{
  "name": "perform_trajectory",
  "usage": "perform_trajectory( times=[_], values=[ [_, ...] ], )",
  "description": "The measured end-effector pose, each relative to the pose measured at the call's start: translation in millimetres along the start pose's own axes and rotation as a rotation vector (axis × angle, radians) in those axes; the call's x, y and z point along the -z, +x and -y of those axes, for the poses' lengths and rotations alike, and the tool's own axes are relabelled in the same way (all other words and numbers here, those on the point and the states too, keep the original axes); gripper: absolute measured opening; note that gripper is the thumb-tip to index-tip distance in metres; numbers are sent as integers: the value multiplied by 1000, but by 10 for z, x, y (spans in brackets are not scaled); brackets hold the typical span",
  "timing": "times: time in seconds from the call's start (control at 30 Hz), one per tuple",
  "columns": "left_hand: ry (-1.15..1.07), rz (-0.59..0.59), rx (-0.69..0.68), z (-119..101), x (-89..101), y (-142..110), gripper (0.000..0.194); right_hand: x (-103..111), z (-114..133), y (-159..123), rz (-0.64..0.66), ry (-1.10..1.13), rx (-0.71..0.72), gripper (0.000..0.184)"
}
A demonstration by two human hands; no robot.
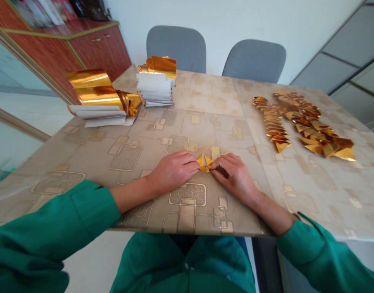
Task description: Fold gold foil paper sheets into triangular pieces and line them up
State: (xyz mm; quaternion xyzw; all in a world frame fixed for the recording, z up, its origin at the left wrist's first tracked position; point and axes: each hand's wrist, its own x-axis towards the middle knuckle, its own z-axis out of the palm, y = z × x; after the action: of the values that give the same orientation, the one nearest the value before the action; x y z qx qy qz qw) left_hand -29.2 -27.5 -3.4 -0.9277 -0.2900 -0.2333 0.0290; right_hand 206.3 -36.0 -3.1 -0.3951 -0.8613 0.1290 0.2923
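Near the middle of the patterned table [187, 126], the left hand [176, 171] and right hand [235, 175] reach inward from opposite sides, forearms angled toward each other. Left fingertips close on the left edge of a small folded gold paper [205, 163]; right thumb and fingers pinch its right edge, curled around a small gap, with the paper low over the tabletop.
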Motion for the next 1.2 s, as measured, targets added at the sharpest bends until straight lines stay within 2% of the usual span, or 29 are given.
perform_trajectory(
  times=[0.13,0.33,0.5,0.67,1.0,1.1,1.2],
  values=[
    [-61,30,62,4,1,28,27,12,-20,25,-6,-42,-18,4],
    [-85,73,307,4,-3,103,17,31,-34,123,10,17,-93,4],
    [-58,120,404,-9,-6,174,15,22,-21,211,34,71,-141,5],
    [-16,145,412,-6,-2,197,19,-27,-40,240,37,36,-156,14],
    [64,208,410,6,3,243,22,-107,-37,265,92,-119,-188,14],
    [72,186,401,34,-33,214,21,-124,-39,257,94,-198,-186,16],
    [47,109,421,70,-72,181,19,-144,-49,245,82,-272,-169,17]
  ],
)
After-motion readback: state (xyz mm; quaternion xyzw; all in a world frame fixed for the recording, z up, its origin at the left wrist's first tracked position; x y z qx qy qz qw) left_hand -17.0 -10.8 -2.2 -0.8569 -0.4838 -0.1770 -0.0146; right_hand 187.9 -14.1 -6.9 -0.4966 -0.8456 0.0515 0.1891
